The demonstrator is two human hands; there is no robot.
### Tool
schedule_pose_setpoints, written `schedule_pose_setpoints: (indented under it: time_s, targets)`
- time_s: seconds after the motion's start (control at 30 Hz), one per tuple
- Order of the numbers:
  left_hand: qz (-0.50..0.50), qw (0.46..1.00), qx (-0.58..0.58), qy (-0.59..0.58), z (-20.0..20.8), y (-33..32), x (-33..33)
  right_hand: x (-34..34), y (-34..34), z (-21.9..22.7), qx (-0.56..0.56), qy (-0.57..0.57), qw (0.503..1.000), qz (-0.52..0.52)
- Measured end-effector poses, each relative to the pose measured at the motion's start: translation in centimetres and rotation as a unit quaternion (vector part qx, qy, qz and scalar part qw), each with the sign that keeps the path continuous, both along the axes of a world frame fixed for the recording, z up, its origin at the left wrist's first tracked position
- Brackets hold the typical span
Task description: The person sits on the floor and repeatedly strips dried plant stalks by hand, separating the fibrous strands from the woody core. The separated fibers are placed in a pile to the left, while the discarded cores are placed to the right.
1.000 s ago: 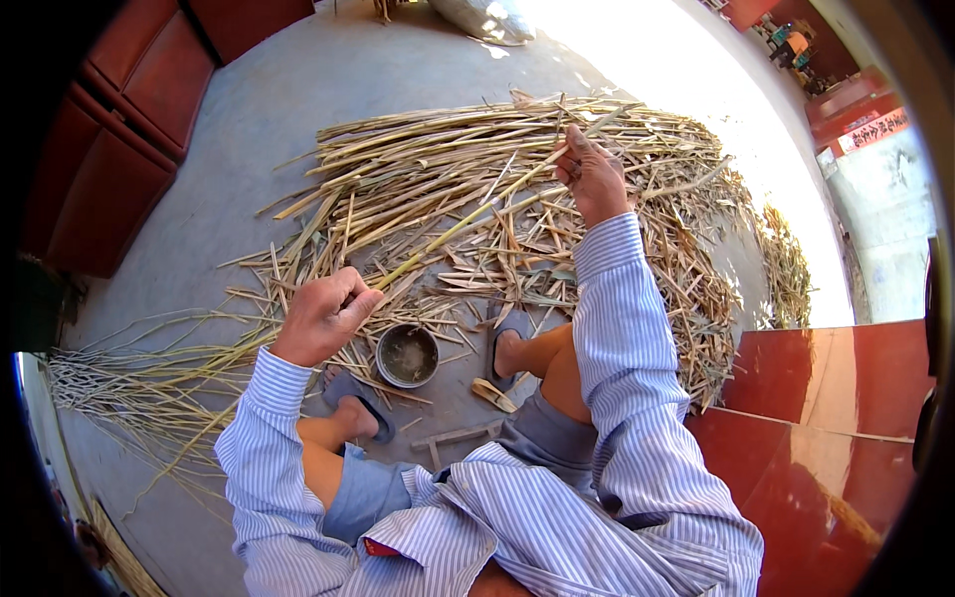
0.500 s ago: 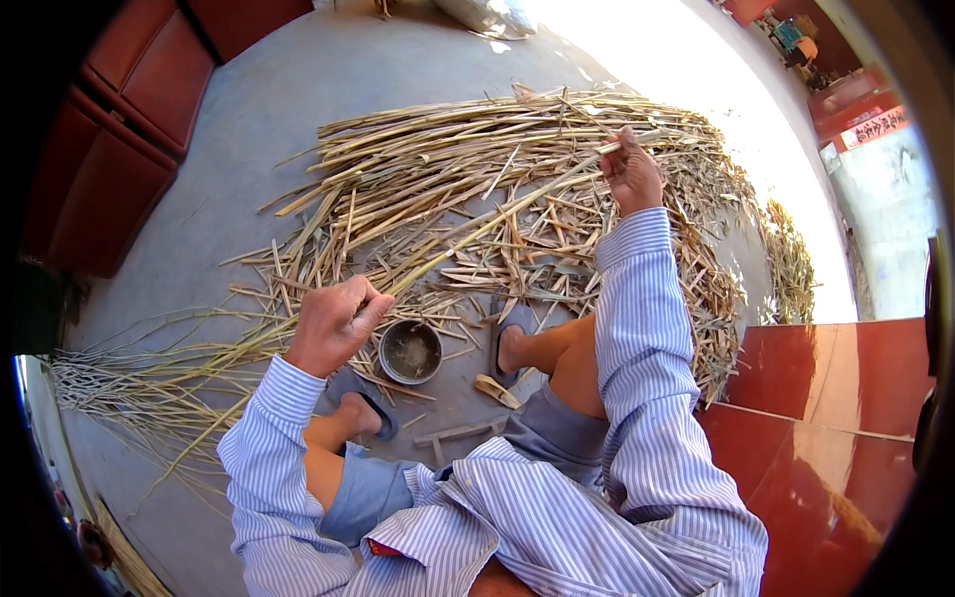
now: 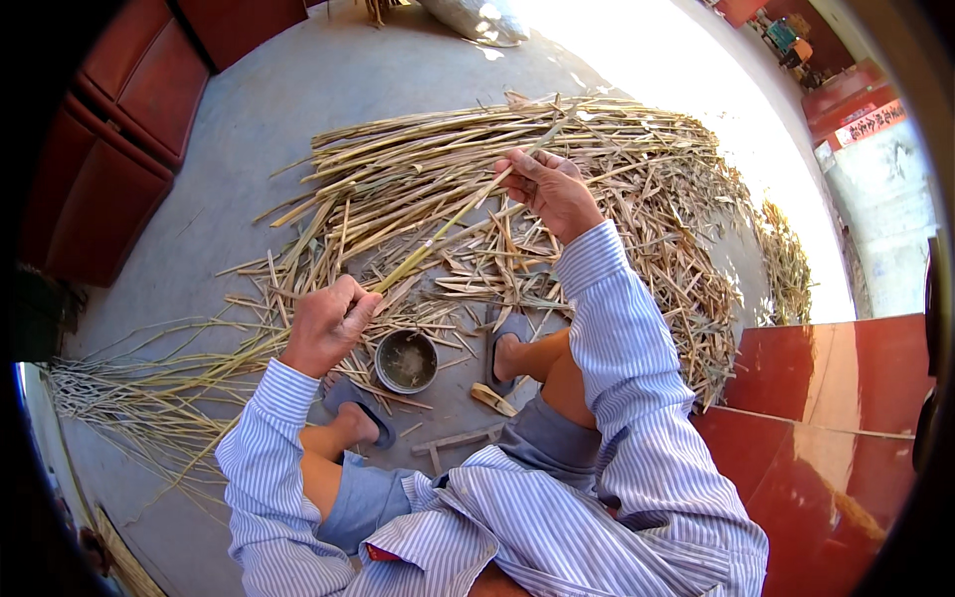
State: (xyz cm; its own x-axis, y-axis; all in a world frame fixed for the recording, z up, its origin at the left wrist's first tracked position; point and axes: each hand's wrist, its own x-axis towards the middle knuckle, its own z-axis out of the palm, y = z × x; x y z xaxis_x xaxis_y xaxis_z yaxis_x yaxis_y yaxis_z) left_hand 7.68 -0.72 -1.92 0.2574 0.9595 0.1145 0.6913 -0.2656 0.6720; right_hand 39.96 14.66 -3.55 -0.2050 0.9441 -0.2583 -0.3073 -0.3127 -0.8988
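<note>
A long pale bamboo strip (image 3: 448,224) runs slantwise between my two hands above the ground. My left hand (image 3: 326,323) is closed around its lower end, just above a small round metal bowl (image 3: 406,360). My right hand (image 3: 550,189) pinches the strip farther up, out over the big heap of split bamboo strips (image 3: 617,189). Both sleeves are blue-and-white striped. My feet in dark sandals rest on either side of the bowl.
Thin green strips (image 3: 129,398) lie fanned out on the grey concrete floor at the left. A small wooden piece (image 3: 492,398) and a low wooden stool frame (image 3: 453,443) sit by my right foot. Red panels (image 3: 826,398) stand at right, dark red doors (image 3: 109,149) at left.
My right hand has come back from the far right of the heap toward the middle, drawing the strip with it. My left hand has stayed near the bowl, closing on the strip's lower end.
</note>
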Motion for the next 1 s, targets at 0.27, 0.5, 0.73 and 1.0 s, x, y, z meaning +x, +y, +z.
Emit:
schedule_pose_setpoints:
  time_s: [0.27, 0.5, 0.73, 1.0]
  targets:
    - [-0.009, 0.999, 0.02, 0.029, -0.1, -1.2, -0.1, 3.0, 1.2, 0.9, -0.003, -0.083, 0.981, -0.174]
    - [-0.054, 0.998, 0.02, 0.023, 0.1, -2.7, -0.7, 12.8, 3.1, -1.8, -0.03, 0.056, 0.871, -0.488]
    - [-0.049, 0.998, 0.03, 0.033, -0.3, -2.4, -1.0, 7.0, 1.2, -0.8, -0.056, 0.12, 0.991, 0.007]
    - [-0.029, 0.998, 0.034, 0.037, -0.3, -2.2, -1.7, 1.9, 0.8, 0.3, -0.007, -0.04, 0.997, -0.063]
